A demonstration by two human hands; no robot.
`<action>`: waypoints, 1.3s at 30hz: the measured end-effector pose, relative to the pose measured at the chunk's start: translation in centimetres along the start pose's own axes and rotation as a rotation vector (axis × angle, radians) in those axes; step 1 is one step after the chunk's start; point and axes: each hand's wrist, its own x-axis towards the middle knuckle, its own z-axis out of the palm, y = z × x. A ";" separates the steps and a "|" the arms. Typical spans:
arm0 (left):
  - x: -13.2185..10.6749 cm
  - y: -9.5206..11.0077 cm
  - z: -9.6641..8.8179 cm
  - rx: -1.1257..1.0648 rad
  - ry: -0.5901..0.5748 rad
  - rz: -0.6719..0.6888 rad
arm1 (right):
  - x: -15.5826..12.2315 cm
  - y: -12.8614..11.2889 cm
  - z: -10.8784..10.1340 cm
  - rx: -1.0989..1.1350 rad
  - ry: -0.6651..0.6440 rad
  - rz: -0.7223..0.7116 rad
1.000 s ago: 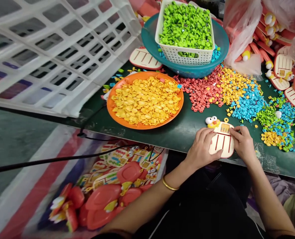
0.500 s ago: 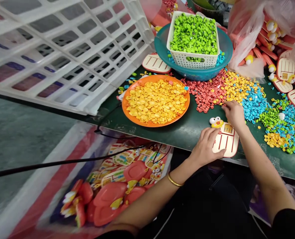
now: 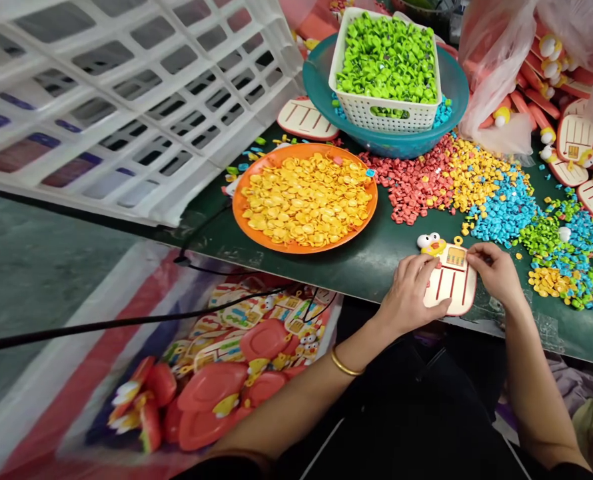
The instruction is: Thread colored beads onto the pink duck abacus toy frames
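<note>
Smooth, round-cornered and red-grooved, the cream toy (image 3: 451,288) lies on the green table (image 3: 361,270). The left hand (image 3: 407,293) holds its left side; the right hand (image 3: 499,272) bunches fingertips at its upper-right edge, pinching what, I can't tell.

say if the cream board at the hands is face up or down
Face up: the cream board's red lines and bulging eyes face the camera.

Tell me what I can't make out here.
Head view:
Any piece in the right hand: too small to tell.
Left side of the board: partly hidden by the left hand.
Middle of the bowl: hidden by the basket.
Rest of the crate: cut off at left and top.
</note>
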 end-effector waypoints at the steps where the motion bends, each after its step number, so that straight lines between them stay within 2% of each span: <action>1: 0.0 0.0 0.0 0.001 -0.006 0.001 | -0.7 0.3 0.1 0.007 0.013 0.021; 4: 0.0 0.0 0.1 0.004 0.019 -0.007 | -1.7 0.6 0.7 -0.087 0.117 -0.026; 6: 0.0 0.0 0.2 0.008 0.045 -0.030 | -2.0 0.5 1.0 -0.188 0.143 -0.084; 11: 0.0 0.1 0.3 0.024 0.045 -0.016 | -2.9 -0.9 1.7 -0.314 0.224 -0.185; 14: 0.0 0.3 0.2 0.034 0.048 -0.037 | -3.5 -2.1 2.9 -0.214 0.171 -0.189; 17: 0.1 0.7 0.1 0.086 -0.020 -0.063 | -3.8 -2.8 4.1 -0.152 0.088 -0.141; 20: 0.3 0.9 0.0 0.124 -0.056 -0.069 | -3.9 -2.7 4.7 -0.145 0.121 -0.113; 25: 0.4 1.0 0.1 0.106 -0.004 -0.099 | -4.1 -1.9 5.0 -0.186 0.160 -0.137; 29: 0.3 0.9 0.2 0.132 -0.050 -0.077 | -4.2 -1.6 5.4 -0.241 0.166 -0.164; 35: -0.4 0.5 0.7 0.062 0.096 -0.047 | -4.3 -1.5 5.7 -0.258 0.187 -0.166; 39: -0.2 0.2 0.6 0.002 0.104 -0.038 | -4.3 -1.6 5.8 -0.236 0.200 -0.183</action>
